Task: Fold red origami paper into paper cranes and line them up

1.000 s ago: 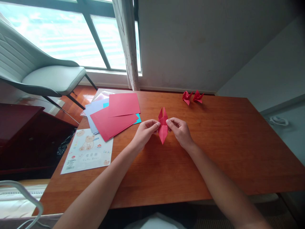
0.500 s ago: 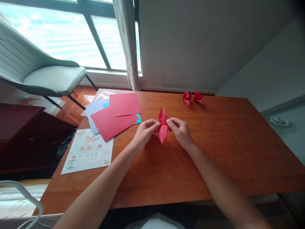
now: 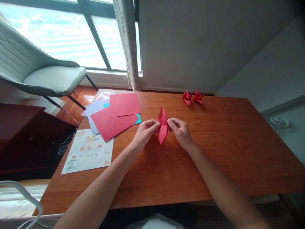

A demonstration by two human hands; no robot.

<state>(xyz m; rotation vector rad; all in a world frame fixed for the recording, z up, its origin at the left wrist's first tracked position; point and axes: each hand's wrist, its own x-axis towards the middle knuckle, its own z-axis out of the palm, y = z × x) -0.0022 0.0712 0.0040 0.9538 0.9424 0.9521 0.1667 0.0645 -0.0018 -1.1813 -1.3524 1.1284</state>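
Observation:
A folded red origami paper [image 3: 163,127] is held upright above the table, its single point downward and two narrow points at the top. My left hand [image 3: 147,130] pinches its left edge between thumb and fingers. On the opposite edge, the thumb and fingers of my right hand [image 3: 179,131] are closed on the same paper. Two finished-looking red paper cranes [image 3: 187,98] stand side by side near the far edge of the table.
Red paper sheets [image 3: 114,124] lie over white and blue ones on the left of the wooden table [image 3: 226,143]. In front of them is a white sheet with bear drawings [image 3: 89,151]. A grey chair [image 3: 54,78] stands by the window beyond the table's left side.
Both hands stay in nearly the same place on the folded paper. My right thumb has shifted very slightly to the right.

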